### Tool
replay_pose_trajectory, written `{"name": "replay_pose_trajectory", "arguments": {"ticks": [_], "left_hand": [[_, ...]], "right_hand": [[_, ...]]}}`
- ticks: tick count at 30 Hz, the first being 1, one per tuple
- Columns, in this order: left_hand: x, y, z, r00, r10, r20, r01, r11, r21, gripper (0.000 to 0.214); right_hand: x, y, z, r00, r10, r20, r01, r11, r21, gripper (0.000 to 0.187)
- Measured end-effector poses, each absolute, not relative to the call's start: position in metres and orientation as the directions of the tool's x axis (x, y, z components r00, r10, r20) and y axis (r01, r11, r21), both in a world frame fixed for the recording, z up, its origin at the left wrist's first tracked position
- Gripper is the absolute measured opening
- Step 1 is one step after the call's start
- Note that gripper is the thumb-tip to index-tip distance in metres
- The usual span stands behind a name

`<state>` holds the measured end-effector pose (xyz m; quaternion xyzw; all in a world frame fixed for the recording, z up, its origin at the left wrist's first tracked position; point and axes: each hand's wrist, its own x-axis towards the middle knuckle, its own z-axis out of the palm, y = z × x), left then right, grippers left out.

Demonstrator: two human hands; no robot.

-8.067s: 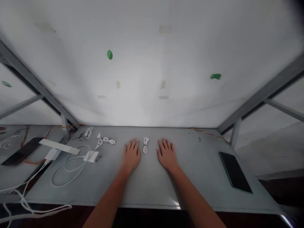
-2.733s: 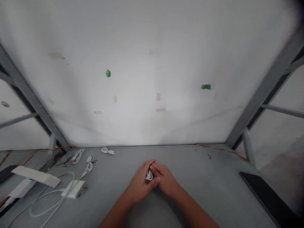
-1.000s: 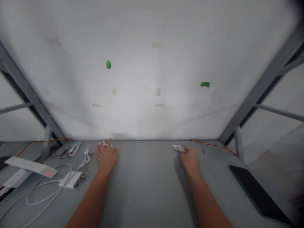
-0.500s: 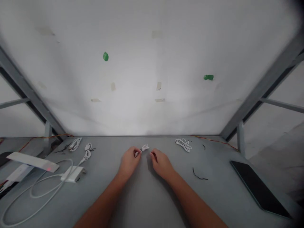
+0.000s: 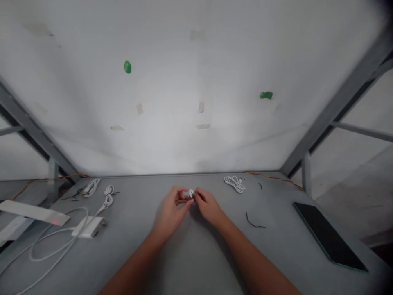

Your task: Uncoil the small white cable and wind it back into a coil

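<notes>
Between my two hands, just above the middle of the grey table, is a small bundled white cable [image 5: 190, 193]. My left hand [image 5: 172, 207] pinches it from the left, thumb below and fingers above. From the right, the fingertips of my right hand [image 5: 207, 205] close on the bundle's right end. Fingers cover much of the bundle, so any tie around it is hard to make out. To the right of my hands lies a loosely coiled white cable [image 5: 235, 184], and a black twist tie [image 5: 254, 221] rests nearer to me.
On the left are a white adapter [image 5: 88, 227] with a long cable, a tied white cable [image 5: 108, 196], another coiled cable [image 5: 92, 187] and a long white bar [image 5: 35, 212]. A black phone-like slab [image 5: 330, 235] lies right. Behind stands a white wall [image 5: 172, 147] between grey metal frames.
My right hand has come over to the bundled cable and now grips its right end. The left hand has turned, its fingers spread around the bundle. The view has shifted slightly.
</notes>
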<state>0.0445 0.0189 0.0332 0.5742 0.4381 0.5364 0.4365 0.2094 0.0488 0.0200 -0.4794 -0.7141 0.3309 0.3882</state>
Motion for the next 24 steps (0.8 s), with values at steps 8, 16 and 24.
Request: {"name": "replay_pose_trajectory", "arguments": {"ticks": [8, 16, 24], "left_hand": [[0.029, 0.015, 0.037, 0.261, 0.907, 0.331, 0.087, -0.364, 0.927, 0.042], [0.040, 0.019, 0.026, 0.308, 0.951, 0.001, -0.076, 0.024, 0.997, 0.074], [0.026, 0.023, 0.039, 0.166, 0.961, 0.220, -0.271, -0.171, 0.947, 0.080]], "right_hand": [[0.208, 0.042, 0.032, -0.338, 0.930, 0.144, 0.155, 0.205, -0.966, 0.032], [0.209, 0.031, 0.043, -0.397, 0.888, 0.230, 0.254, 0.347, -0.903, 0.026], [0.213, 0.039, 0.032, -0.302, 0.927, 0.224, 0.345, 0.325, -0.880, 0.030]]}}
